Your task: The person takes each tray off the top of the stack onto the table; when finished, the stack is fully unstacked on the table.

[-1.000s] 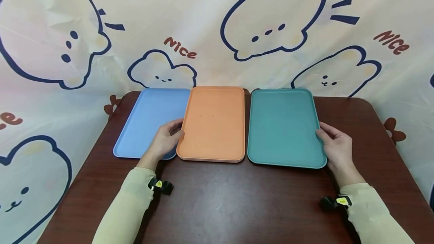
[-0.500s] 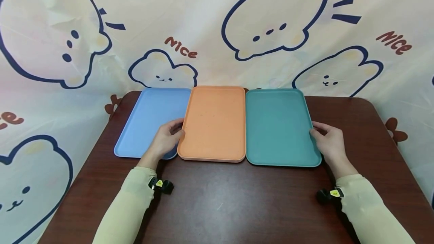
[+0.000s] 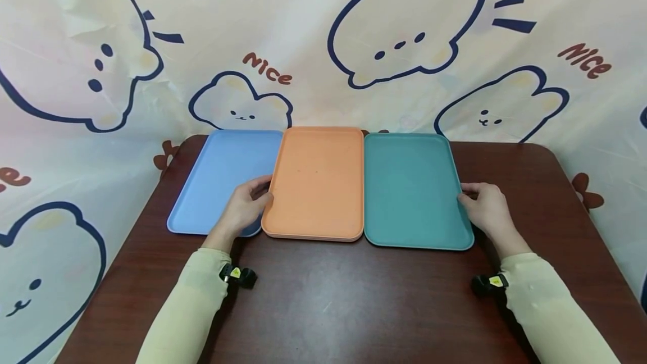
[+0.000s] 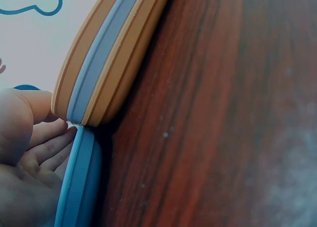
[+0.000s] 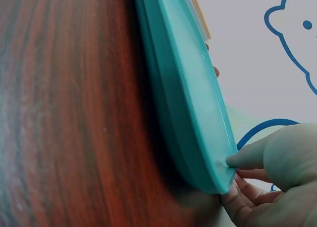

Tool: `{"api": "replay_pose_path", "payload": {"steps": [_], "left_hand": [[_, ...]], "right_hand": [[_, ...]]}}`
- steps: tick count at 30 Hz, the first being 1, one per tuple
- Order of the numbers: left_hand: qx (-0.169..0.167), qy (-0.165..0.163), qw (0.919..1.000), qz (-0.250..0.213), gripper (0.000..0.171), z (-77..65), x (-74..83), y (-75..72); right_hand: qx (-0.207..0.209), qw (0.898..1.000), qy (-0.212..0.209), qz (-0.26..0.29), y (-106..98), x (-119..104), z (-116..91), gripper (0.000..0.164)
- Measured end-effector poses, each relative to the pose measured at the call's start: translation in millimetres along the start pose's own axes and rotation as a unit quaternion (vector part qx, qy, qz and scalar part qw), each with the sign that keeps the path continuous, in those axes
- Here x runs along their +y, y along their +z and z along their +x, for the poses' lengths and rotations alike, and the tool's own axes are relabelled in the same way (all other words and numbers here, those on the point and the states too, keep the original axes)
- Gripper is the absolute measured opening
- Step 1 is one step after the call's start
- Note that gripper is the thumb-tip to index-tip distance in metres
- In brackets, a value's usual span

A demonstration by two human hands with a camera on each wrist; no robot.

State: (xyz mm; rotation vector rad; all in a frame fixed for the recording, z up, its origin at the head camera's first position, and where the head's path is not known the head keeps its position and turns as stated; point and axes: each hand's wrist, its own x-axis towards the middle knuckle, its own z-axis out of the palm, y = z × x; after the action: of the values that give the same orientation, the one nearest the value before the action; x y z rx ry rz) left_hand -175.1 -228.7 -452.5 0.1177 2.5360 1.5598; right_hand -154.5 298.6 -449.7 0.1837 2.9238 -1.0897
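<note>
Three trays lie side by side on the table. The orange tray (image 3: 317, 184) in the middle tops a stack; the left wrist view shows orange, blue and orange layers (image 4: 106, 59). My left hand (image 3: 244, 206) grips the stack's left edge, thumb on the rim, fingers partly hidden. Under that hand lies the blue tray (image 3: 222, 178), its right side against the stack. On the right, my right hand (image 3: 487, 209) pinches the right edge of the green tray (image 3: 411, 190), thumb on top and fingers below. The green tray's left edge meets the orange stack or nearly so.
A dark brown wooden table (image 3: 313, 308) carries the trays, with bare wood in front of them and to the right. Behind it hangs a pale cloth (image 3: 313, 32) printed with cartoon outlines. Dark cameras (image 3: 247, 278) are strapped to both wrists.
My right hand has slid the green tray left, closing the gap to the orange stack. My left hand has stayed at the stack's left edge.
</note>
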Motion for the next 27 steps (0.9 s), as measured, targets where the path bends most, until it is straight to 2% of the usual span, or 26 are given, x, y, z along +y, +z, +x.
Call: {"api": "replay_pose_path", "payload": {"steps": [6, 12, 16, 19, 23, 27], "left_hand": [[0.002, -0.009, 0.9998, -0.016, 0.054, 0.1, -2.4, -1.0], [-0.004, -0.017, 0.9997, -0.017, 0.056, 1.0, -1.7, -2.2], [-0.009, -0.02, 0.9997, -0.013, 0.056, 1.7, -2.2, -3.1], [-0.008, -0.021, 0.9997, -0.013, 0.056, 1.9, -2.5, -3.8], [-0.005, -0.02, 0.9997, -0.01, 0.056, 2.0, -2.7, -3.9], [-0.003, -0.022, 0.9997, -0.008, 0.056, 2.6, -2.4, -2.7]], "right_hand": [[0.003, 1.0, -0.001, 0.017, -0.4, 1.2, -1.2, 0.044], [0.034, 0.999, 0.001, 0.028, -3.6, -2.5, -5.1, 0.046], [0.071, 0.996, -0.016, 0.052, -2.6, -13.8, -8.6, 0.041], [0.085, 0.993, -0.043, 0.075, 2.9, -24.3, -9.1, 0.038], [0.068, 0.99, -0.081, 0.095, 14.2, -38.5, -7.0, 0.037], [0.03, 0.988, -0.099, 0.115, 27.3, -53.3, -4.6, 0.037]]}}
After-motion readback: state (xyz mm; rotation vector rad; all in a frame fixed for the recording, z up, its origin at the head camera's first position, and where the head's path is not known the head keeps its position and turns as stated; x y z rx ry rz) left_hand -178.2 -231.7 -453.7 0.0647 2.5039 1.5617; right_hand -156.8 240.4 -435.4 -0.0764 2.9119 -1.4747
